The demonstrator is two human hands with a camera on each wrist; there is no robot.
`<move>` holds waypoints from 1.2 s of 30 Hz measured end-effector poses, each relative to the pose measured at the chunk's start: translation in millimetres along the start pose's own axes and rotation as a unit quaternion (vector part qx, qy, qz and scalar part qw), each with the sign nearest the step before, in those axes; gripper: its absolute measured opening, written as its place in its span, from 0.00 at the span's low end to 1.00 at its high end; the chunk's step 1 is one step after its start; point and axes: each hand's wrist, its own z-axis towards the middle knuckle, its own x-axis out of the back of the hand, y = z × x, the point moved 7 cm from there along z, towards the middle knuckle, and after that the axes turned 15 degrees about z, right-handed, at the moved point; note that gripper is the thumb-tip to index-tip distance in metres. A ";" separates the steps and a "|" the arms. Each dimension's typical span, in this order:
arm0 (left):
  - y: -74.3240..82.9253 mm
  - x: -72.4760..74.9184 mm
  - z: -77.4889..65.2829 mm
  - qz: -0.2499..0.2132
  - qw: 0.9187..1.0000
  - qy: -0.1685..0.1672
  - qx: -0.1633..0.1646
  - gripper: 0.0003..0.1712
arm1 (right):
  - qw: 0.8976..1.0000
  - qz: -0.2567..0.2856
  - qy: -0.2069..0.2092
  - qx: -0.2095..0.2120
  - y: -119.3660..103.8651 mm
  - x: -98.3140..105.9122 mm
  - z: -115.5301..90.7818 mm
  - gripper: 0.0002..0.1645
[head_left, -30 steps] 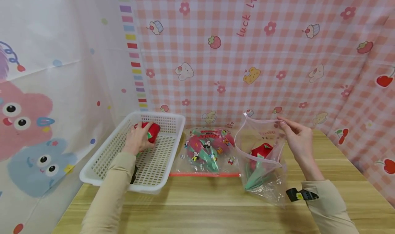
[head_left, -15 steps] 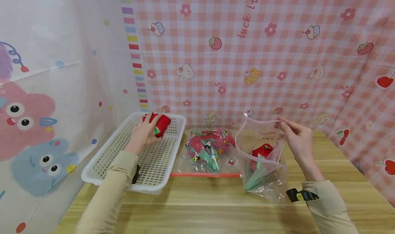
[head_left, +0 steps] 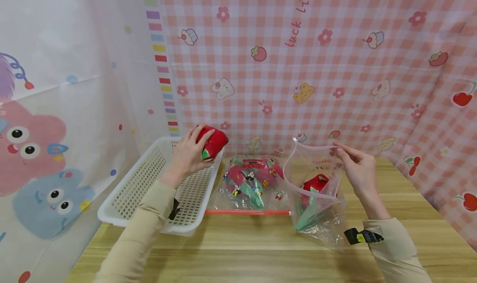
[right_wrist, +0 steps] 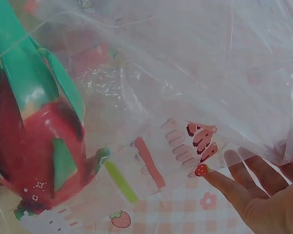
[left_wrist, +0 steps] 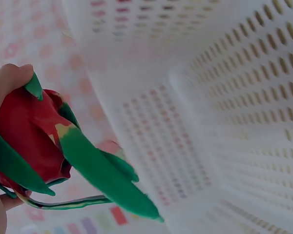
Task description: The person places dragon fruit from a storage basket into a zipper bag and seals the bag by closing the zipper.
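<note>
A red dragon fruit with green leaves [head_left: 215, 143] is gripped in my left hand [head_left: 188, 152], above the right back rim of a white perforated basket [head_left: 128, 183]. The left wrist view shows this dragon fruit [left_wrist: 29, 131] with long green leaves hanging toward the basket wall [left_wrist: 156, 141]. My right hand [head_left: 359, 173] pinches the upper right rim of a clear zip bag [head_left: 328, 229], whose mouth gapes. Inside that bag lies another dragon fruit [head_left: 314, 184], also seen through the film in the right wrist view [right_wrist: 39, 156].
Between basket and open bag lies a second clear bag [head_left: 218, 202] with a red zip strip [head_left: 246, 212], holding red and green fruit. All stand on a wooden table [head_left: 261, 250]. A pink checked cloth [head_left: 275, 67] hangs behind, and a white printed cloth [head_left: 93, 109] at left.
My left hand has lifted the dragon fruit from inside the basket, moving up and to the right over its rim. The right hand and the open bag have stayed nearly still.
</note>
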 end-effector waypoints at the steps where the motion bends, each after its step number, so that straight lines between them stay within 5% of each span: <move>1: 4.6 2.8 1.8 -0.004 1.000 0.006 -0.007 0.52 | 1.000 -0.002 0.001 -0.001 0.3 -0.1 0.0 0.24; 11: 49.2 31.9 20.0 -0.033 0.994 0.073 -0.076 0.49 | 1.000 0.004 -0.002 -0.002 0.3 -1.0 -1.5 0.24; 18: 78.0 58.9 30.7 -0.044 0.982 0.142 -0.115 0.48 | 1.000 0.009 -0.001 -0.003 -0.2 -1.3 -1.2 0.24; 28: 120.1 89.3 42.1 -0.013 0.964 0.195 -0.178 0.46 | 1.000 0.014 -0.006 0.001 -0.4 -2.2 -0.6 0.24; 36: 150.1 95.4 45.4 0.009 0.962 0.181 -0.202 0.48 | 1.000 0.008 -0.014 0.001 -3.5 -6.4 -2.9 0.25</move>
